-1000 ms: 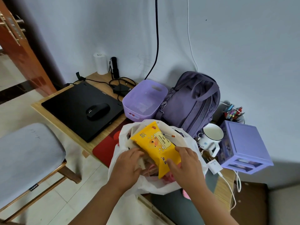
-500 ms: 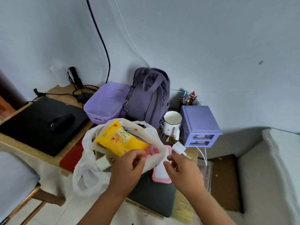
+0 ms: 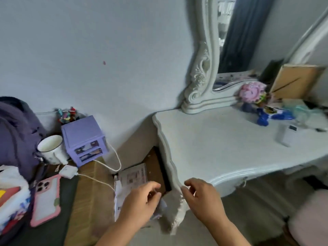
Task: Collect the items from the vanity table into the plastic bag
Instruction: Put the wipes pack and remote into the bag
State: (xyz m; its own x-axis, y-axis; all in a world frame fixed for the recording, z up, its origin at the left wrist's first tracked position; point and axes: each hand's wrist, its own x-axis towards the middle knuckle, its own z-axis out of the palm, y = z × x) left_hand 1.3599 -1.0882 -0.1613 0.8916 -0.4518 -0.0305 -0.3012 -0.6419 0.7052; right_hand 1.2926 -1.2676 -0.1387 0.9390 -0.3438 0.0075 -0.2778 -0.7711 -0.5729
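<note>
White vanity table (image 3: 221, 150) bears mirror (image 3: 205, 68), pink toy (image 3: 252, 91), white box (image 3: 287, 135)

Two bare forearms reach in from the lower edge of the head view, with no sleeve, watch, bracelet or glove on either. The left hand (image 3: 142, 201) and the right hand (image 3: 204, 199) carry no visible rings. The nails look short and plain, though motion blur softens the fingertips too much to make out finer marks.

Two hands (image 3: 142, 201) (both empty), one mug (image 3: 50, 150), one phone (image 3: 46, 199), one drawer box (image 3: 84, 139), one mirror (image 3: 229, 50)
</note>
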